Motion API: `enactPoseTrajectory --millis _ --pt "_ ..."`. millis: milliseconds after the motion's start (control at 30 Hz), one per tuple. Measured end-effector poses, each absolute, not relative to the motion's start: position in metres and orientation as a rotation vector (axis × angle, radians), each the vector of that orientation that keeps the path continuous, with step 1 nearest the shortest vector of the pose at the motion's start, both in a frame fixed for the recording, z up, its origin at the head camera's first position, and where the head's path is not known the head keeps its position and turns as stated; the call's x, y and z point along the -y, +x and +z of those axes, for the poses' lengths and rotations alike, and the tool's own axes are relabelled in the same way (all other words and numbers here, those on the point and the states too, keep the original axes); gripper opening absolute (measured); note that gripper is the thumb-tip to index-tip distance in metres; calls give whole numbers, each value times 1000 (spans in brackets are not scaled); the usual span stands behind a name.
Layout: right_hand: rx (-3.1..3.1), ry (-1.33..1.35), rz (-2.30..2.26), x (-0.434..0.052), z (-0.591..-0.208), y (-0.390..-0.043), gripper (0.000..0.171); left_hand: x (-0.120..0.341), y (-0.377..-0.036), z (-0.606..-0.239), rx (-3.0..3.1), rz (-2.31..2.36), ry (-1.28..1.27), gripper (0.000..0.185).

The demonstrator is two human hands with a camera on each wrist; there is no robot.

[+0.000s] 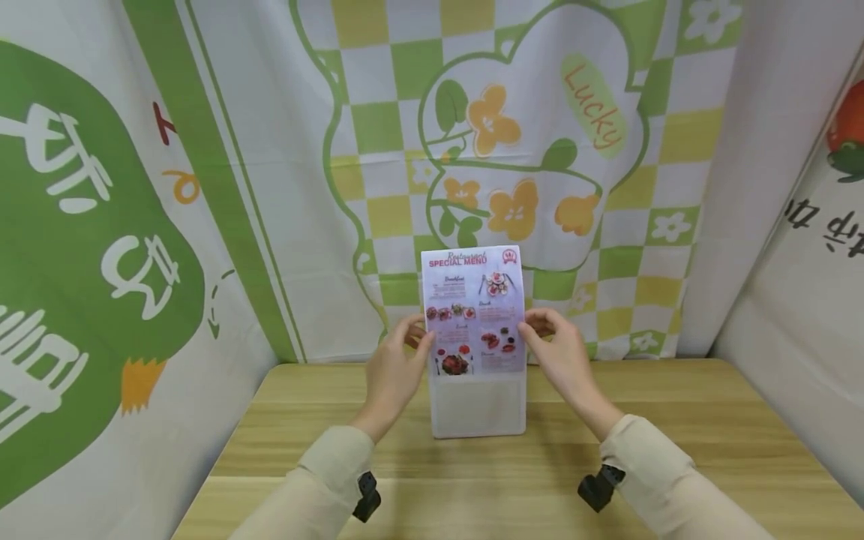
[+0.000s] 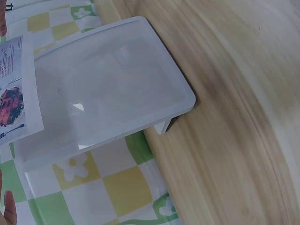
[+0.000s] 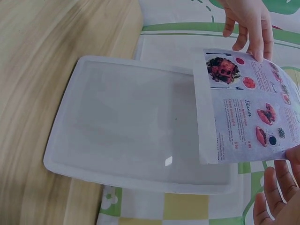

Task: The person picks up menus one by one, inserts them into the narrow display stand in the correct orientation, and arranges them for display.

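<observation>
A printed restaurant menu sheet [image 1: 472, 311] stands upright in the head view, with food pictures and text on it. My left hand [image 1: 398, 367] pinches its left edge between thumb and fingers. On the opposite edge, my right hand [image 1: 560, 356] pinches the sheet at about the same height. Behind the sheet is a white display stand [image 1: 478, 405] with rounded corners, its lower part showing below the print. The right wrist view shows the sheet's blank bottom margin lying over the upper part of the stand [image 3: 126, 122], the paper bowed. Whether it touches the panel I cannot tell.
The stand rests on a wood-grain table [image 1: 317, 405], close to its back edge. A green, yellow and white checked cloth [image 1: 378, 127] hangs behind it. Printed cloth panels hang left [image 1: 88, 247] and right [image 1: 803, 300]. A foot [image 2: 161, 126] of the stand meets the table.
</observation>
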State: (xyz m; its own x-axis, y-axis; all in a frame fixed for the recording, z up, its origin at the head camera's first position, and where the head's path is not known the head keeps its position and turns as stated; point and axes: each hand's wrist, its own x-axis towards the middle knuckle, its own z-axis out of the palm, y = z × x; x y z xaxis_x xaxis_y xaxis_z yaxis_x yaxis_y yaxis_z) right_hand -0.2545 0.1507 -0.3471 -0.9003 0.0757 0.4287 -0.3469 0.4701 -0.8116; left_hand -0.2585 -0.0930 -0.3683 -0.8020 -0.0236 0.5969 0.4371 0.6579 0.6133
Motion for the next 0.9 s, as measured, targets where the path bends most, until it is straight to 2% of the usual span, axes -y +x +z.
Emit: enactPoseTrajectory --millis 900 --pt "2272 238 1382 -151 -310 -295 21 91 -304 -329 2318 -965 -356 35"
